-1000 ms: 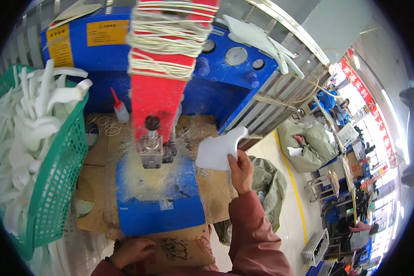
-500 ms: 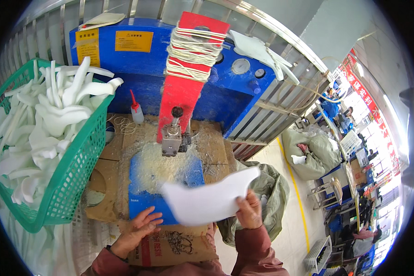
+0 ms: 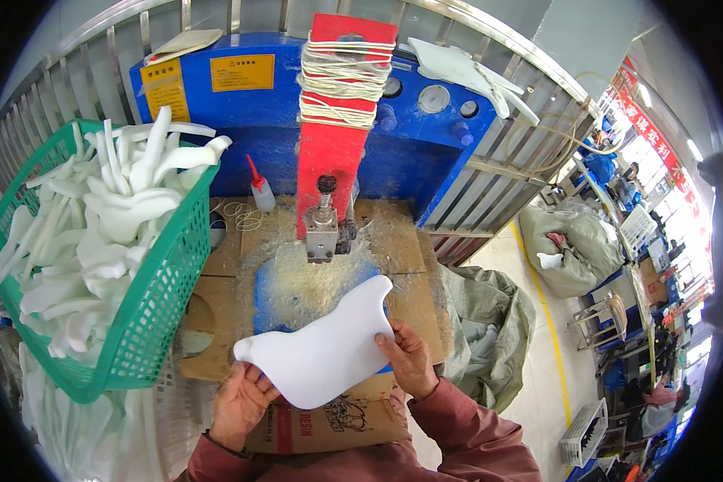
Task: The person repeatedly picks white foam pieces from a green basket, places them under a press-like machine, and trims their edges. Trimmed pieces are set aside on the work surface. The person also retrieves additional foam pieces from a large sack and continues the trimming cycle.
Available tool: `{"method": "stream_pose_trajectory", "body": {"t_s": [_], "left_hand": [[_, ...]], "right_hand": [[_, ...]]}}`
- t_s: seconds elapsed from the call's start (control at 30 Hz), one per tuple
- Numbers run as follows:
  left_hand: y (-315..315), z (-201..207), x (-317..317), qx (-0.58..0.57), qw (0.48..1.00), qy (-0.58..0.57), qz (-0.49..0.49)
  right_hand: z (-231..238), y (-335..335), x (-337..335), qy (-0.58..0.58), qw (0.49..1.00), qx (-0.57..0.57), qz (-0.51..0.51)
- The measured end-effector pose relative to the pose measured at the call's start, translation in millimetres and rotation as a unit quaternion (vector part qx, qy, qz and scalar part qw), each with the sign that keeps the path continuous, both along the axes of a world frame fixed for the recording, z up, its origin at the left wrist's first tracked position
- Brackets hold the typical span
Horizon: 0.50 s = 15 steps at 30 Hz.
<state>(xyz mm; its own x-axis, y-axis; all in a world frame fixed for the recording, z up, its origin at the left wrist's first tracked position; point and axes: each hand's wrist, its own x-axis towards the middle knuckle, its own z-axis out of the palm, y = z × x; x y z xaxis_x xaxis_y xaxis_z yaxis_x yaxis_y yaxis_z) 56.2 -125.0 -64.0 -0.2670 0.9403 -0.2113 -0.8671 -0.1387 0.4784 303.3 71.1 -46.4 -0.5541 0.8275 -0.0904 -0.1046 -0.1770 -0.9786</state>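
Observation:
A white, curved-edged foam piece (image 3: 321,345) is held tilted above the front of the machine's work area. My right hand (image 3: 410,357) pinches its right edge between thumb and fingers. At its lower left corner, my left hand (image 3: 241,402) has its fingers curled against the edge, partly hidden by the piece. Just beyond the foam stands a red machine arm (image 3: 329,161) with a metal grinding or trimming head (image 3: 323,237). Under that head, pale dust (image 3: 297,277) covers a blue pad (image 3: 267,301).
A green basket (image 3: 149,321) heaped with white foam pieces (image 3: 128,209) stands at the left. A small red-tipped bottle (image 3: 261,189) sits by the blue machine body (image 3: 253,128). An open greenish sack (image 3: 498,345) is at the right. A brown printed bag (image 3: 321,426) lies over my lap.
The foam piece has swung round and come nearer to me. My left hand has moved from beside it to its lower left edge. My right hand keeps its hold. The view has shifted slightly.

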Motion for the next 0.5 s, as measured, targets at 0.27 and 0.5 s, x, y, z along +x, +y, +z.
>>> {"method": "stream_pose_trajectory", "body": {"t_s": [0.27,0.5], "left_hand": [[9.9,17.0,-5.0,-0.106,0.951,0.29,0.034],[2.3,43.5,-42.7,-0.142,0.887,0.44,-0.01]], "right_hand": [[2.8,6.3,-24.7,-0.022,0.993,0.018,0.111],[11.4,29.6,-63.7,-0.056,0.99,0.068,0.109]]}}
